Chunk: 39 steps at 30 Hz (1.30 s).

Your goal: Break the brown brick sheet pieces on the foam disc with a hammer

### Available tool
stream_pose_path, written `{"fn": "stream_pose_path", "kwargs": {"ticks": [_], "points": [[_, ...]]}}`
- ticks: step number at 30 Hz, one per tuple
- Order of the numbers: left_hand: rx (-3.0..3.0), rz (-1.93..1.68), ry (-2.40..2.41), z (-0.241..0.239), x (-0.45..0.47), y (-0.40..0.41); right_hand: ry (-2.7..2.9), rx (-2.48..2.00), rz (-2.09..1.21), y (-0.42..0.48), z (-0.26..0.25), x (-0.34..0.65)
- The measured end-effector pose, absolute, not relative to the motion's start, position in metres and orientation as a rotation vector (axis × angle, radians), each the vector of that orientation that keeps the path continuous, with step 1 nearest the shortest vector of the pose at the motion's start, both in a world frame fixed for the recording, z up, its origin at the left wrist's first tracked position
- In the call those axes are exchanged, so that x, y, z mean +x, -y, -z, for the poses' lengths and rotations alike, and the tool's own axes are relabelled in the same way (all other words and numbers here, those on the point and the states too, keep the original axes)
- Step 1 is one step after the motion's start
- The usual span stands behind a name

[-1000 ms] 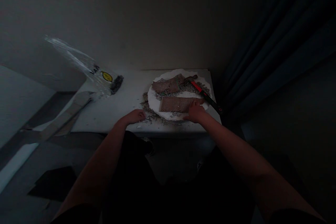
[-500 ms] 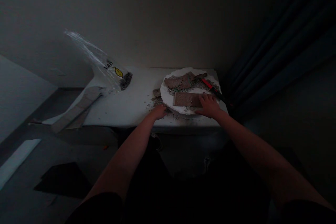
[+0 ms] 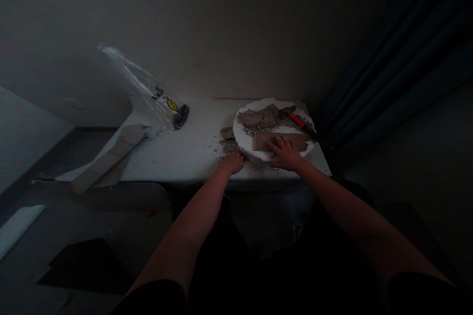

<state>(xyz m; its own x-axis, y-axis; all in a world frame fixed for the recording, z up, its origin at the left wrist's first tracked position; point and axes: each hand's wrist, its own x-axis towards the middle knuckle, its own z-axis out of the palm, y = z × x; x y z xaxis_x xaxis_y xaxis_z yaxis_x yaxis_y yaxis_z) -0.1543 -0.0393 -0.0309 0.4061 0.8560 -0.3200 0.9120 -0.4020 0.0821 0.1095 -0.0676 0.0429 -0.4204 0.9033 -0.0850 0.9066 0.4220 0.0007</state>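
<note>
Above the white table (image 3: 177,157), right hand (image 3: 287,155) splays over brown slab (image 3: 261,141).

The left sleeve (image 3: 158,294) and right sleeve (image 3: 414,289) are short, plain and nearly black, with smoothly curved hems. Both the left forearm (image 3: 186,226) and right forearm (image 3: 343,206) are bare, as are the left hand (image 3: 233,162) and right hand (image 3: 288,156). Equally dark clothing (image 3: 273,278) covers the lap; a shoe (image 3: 296,229) shows pale marks.
</note>
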Motion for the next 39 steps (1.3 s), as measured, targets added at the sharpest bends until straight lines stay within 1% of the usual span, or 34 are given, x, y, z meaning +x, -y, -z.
{"fn": "stream_pose_path", "kwargs": {"ticks": [5,11,14,17,20,25,28,30,32,35,37,39], "points": [[2.493,0.165,-1.597,0.034,-0.151,0.042,-2.787,1.803,0.05,0.093,-0.044,0.121],[2.388,0.019,-1.849,0.042,-0.135,0.041,-3.027,2.133,0.226,0.151,0.003,0.141],[2.325,-0.044,-1.877,0.046,-0.131,0.037,-3.053,2.22,0.343,0.166,0.014,0.138],[2.242,-0.082,-1.901,0.046,-0.13,0.033,-3.077,2.261,0.401,0.167,0.007,0.128],[2.14,-0.092,-1.963,0.039,-0.132,0.031,-3.106,2.259,0.424,0.167,-0.01,0.12],[1.939,-0.134,-2.068,0.005,-0.144,0.018,-3.198,2.23,0.451,0.176,-0.033,0.124],[1.864,-0.308,-2.112,-0.018,-0.149,0.005,-3.216,2.209,0.509,0.17,-0.034,0.136],[1.856,-0.441,-2.058,-0.03,-0.145,-0.003,-3.215,2.152,0.533,0.153,-0.037,0.147],[1.86,-0.568,-1.966,-0.037,-0.132,-0.008,-3.205,2.117,0.478,0.125,-0.045,0.158],[1.901,-0.804,-1.709,-0.041,-0.097,-0.011,-3.119,2.279,0.322,0.078,-0.063,0.167],[1.932,-0.949,-1.477,-0.042,-0.07,-0.011,-3.049,2.31,0.395,0.056,-0.069,0.166],[1.921,-1.006,-1.322,-0.041,-0.044,-0.011,-3.031,2.141,0.5,0.046,-0.068,0.159]]}}
